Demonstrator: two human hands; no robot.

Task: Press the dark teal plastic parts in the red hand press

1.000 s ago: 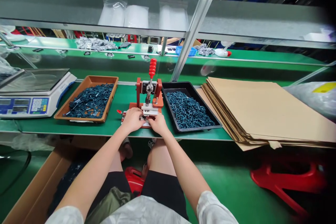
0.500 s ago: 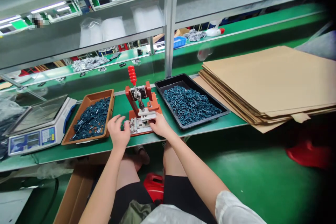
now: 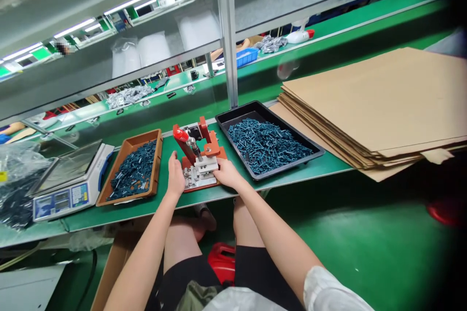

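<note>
A hand-lever toggle press [image 3: 211, 146] with an orange-red frame stands on the green bench in front of me. Its red handle [image 3: 180, 134] leans forward toward me. At the press's left side is my left hand [image 3: 176, 175], seen edge-on, fingers extended upward just below the handle; contact with it is not clear. My right hand [image 3: 228, 174] is at the right end of the silvery metal block [image 3: 206, 165] under the plunger, its fingers closed against that block and partly hidden. Any small part in the metal fixture is too small to make out.
An orange-brown tray [image 3: 159, 155] of dark blue-green pieces lies left, beside a digital scale [image 3: 60, 201]. On the right, a black tray [image 3: 251, 175] holds small blue-green parts, next to stacked cardboard sheets [image 3: 379, 107]. A metal post [image 3: 228, 34] rises behind the press.
The press's red handle has swung from upright to leaning forward and down. My left hand has gone from curled fingers to straighter, upward ones. My right hand stays at the block.
</note>
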